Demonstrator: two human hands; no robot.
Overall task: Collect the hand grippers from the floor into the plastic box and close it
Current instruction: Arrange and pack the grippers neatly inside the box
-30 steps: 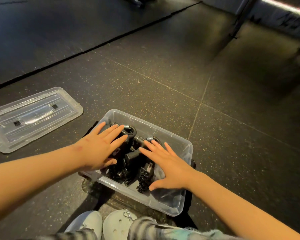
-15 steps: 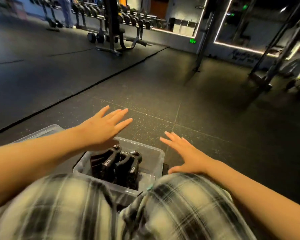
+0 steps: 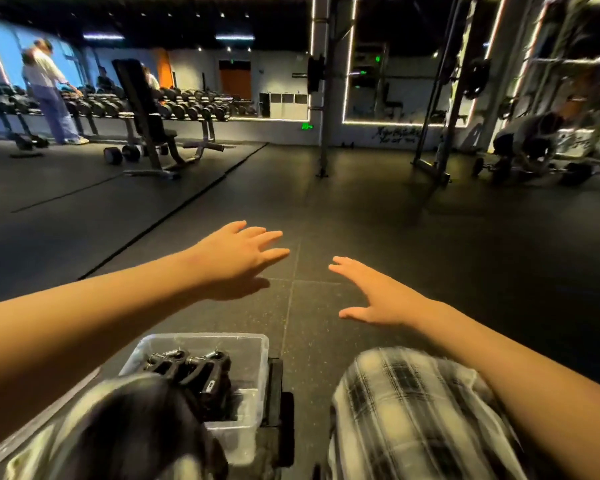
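Hand grippers point(image 3: 191, 372): black, several, with coiled steel springs showing at their tops. They are heaped together inside the plastic box point(image 3: 261, 344), against its left and near part.

Plastic box: clear, rectangular, open-topped. It stands on the floor point(image 3: 430, 254) at the near edge of the scene, between the person's knees. A flat black object point(image 3: 275, 386), kind unclear, lies just beside its right wall.

Left hand point(image 3: 236, 261): held out over the floor beyond the box, palm down, fingers straight and spread, holding nothing.

Right hand point(image 3: 378, 292): held out likewise, right of the left hand and apart from it, fingers straight, thumb out, holding nothing.

Plaid trousers point(image 3: 406, 417): black and cream check, on the person's right knee, near and right of the box; blurred.

Floor: dark speckled rubber tiles, seams visible.

Dumbbell rack point(image 3: 187, 105): far left, along the wall, fully loaded.

Incline bench point(image 3: 146, 112): black, in front of the rack.

Standing person point(image 3: 49, 91): far left, at the rack.

Power rack point(image 3: 444, 98): far right, with a crouched person point(image 3: 530, 136) beside it.
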